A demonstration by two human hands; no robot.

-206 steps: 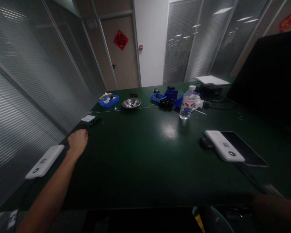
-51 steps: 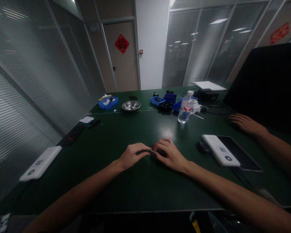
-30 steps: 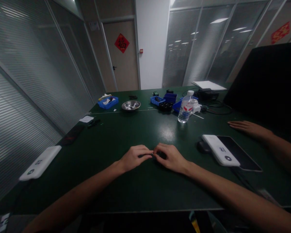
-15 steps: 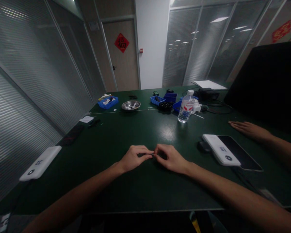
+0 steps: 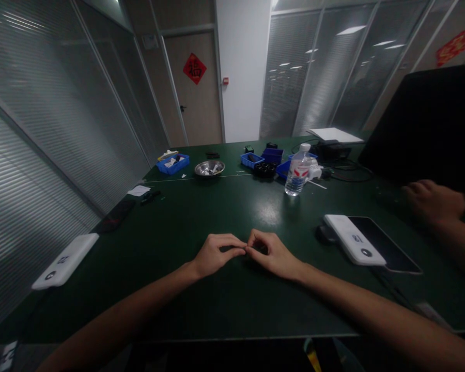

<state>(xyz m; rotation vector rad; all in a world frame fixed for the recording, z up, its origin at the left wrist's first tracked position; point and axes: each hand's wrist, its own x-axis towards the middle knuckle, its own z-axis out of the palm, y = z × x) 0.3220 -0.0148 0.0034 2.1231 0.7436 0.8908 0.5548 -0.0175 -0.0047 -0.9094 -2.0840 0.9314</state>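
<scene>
My left hand (image 5: 219, 253) and my right hand (image 5: 270, 253) meet fingertip to fingertip just above the dark green table (image 5: 217, 305). Thumb and fingers of each are pinched together. Whatever lies between the fingertips is too small and too covered to name. To the right of my right hand lies a white power bank (image 5: 354, 240), partly over a dark phone-like slab (image 5: 387, 245). A clear water bottle (image 5: 296, 173) stands upright beyond my hands.
At the back are a metal bowl (image 5: 210, 169), a blue tray (image 5: 173, 164) with small items, and more blue trays (image 5: 251, 160). Another white power bank (image 5: 65, 261) lies at the left edge. Another person's hand (image 5: 436, 201) is at the right, near a black screen (image 5: 430, 124).
The other person's hand at the right has lifted from lying flat and shifted right, now blurred. My own fingertips have closed slightly, covering the small shiny bit seen between them before.
</scene>
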